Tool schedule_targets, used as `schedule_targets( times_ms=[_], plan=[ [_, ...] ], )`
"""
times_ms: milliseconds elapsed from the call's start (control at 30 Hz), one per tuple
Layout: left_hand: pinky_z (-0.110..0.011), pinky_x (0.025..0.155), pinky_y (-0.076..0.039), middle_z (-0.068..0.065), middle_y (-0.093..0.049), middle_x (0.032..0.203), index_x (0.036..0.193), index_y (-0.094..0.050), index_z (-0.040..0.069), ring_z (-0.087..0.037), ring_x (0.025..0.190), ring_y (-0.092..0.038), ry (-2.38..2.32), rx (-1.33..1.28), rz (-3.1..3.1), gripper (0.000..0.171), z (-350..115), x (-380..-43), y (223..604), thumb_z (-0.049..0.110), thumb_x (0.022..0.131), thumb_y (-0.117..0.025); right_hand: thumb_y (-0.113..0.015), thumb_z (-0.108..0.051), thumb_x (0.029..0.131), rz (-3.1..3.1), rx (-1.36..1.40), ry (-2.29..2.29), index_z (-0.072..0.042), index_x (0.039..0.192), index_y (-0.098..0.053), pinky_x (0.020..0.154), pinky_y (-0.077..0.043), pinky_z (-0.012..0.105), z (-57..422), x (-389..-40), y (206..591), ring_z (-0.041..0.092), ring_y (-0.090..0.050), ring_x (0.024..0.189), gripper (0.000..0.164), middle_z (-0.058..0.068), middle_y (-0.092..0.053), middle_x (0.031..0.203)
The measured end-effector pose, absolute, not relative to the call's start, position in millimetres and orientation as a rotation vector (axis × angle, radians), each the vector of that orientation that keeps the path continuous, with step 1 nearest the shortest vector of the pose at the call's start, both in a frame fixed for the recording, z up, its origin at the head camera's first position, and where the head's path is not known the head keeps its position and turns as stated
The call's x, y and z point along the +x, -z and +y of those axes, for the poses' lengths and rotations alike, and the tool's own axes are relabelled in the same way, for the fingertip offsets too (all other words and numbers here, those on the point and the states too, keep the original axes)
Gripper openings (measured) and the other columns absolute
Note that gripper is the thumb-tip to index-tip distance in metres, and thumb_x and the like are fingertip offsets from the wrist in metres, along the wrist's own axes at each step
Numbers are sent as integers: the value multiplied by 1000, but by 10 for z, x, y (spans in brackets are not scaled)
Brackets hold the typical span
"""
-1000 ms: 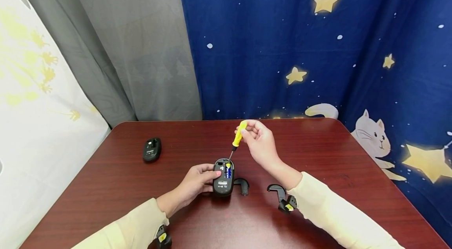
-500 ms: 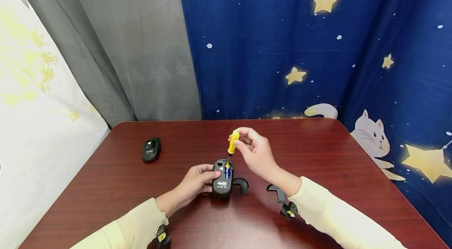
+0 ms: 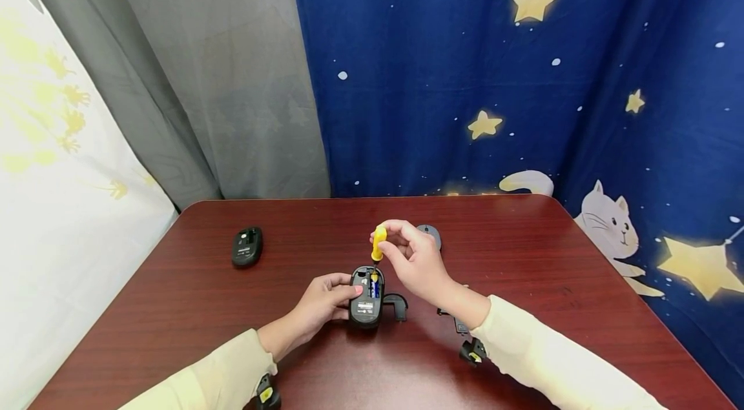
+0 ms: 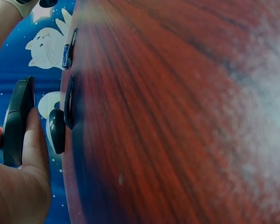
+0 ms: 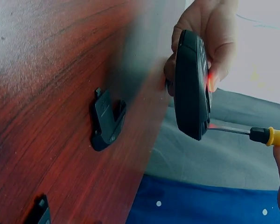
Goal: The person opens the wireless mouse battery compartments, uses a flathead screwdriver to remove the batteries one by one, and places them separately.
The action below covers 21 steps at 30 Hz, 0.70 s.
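My left hand [image 3: 320, 299] grips a black computer mouse [image 3: 366, 312], thumb on its underside, which faces up with the battery compartment uncovered. A blue and yellow battery [image 3: 374, 286] lies in that compartment. Between the thumb and fingers of my right hand [image 3: 420, 261] is a yellow-handled screwdriver [image 3: 378, 243], pointing down at the battery's far end. From the right wrist view, the metal shaft [image 5: 228, 129] meets the mouse [image 5: 190, 88] at the compartment end; the tip itself is hidden. The left wrist view shows the mouse [image 4: 16, 122] held above the table, fingers underneath.
A black battery cover [image 3: 398, 305] lies just right of the held mouse. Another cover [image 3: 461, 326] is partly hidden by my right forearm. A second black mouse [image 3: 247, 247] lies upturned at the left, and a grey mouse [image 3: 431, 234] stands behind my right hand.
My right hand has moved down and left, bringing the screwdriver lower and more upright over the compartment. The grey mouse has come into sight behind it. My left hand keeps its hold.
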<state>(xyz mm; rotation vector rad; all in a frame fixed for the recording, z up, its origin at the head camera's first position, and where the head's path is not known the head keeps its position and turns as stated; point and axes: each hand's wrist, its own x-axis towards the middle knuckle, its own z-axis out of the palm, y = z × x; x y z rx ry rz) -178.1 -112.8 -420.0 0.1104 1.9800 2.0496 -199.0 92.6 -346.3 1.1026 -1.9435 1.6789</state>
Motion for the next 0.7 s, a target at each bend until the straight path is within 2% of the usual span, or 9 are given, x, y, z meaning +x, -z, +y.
schedule_targets(
  times_ms=[133, 300, 433, 533, 700],
  plan=[
    [-26, 60, -55, -11, -70, 91, 121, -54, -11, -15, 73, -66, -2040, 127, 1987, 42, -1139, -1773, 4198, 13, 90, -67, -59, 12, 90, -1941, 1027, -1736, 7, 109, -58, 75, -57, 36, 939, -2111, 3526, 30, -68, 83, 20, 17, -68, 97],
    [-27, 60, -56, -11, -70, 93, 123, -53, -11, -15, 74, -66, -2034, 153, 1982, 43, -1146, -1763, 4200, 12, 90, -67, -61, 4, 92, -1980, 876, -1869, 7, 109, -59, 78, -56, 30, 966, -2228, 3498, 36, -67, 89, 17, 16, -68, 95],
    [-27, 60, -56, -11, -70, 93, 123, -53, -12, -15, 74, -66, -2031, 165, 1973, 43, -1143, -1752, 4209, 11, 89, -66, -59, 5, 93, -2003, 757, -2018, 11, 111, -57, 76, -57, 37, 980, -2343, 3485, 40, -66, 90, 20, 21, -66, 96],
    [-26, 59, -55, -10, -70, 92, 123, -53, -12, -14, 73, -66, -2032, 172, 1972, 42, -1138, -1744, 4215, 10, 89, -66, -58, 6, 92, -2039, 656, -2090, 13, 111, -57, 76, -56, 44, 988, -2433, 3495, 33, -69, 86, 20, 25, -65, 95],
    [-26, 59, -56, -9, -68, 92, 123, -52, -12, -14, 74, -65, -2030, 190, 1963, 42, -1126, -1732, 4226, 9, 89, -65, -57, 6, 93, -2131, 489, -2147, 13, 110, -58, 76, -56, 47, 990, -2536, 3502, 23, -70, 82, 18, 24, -66, 95]
  ],
)
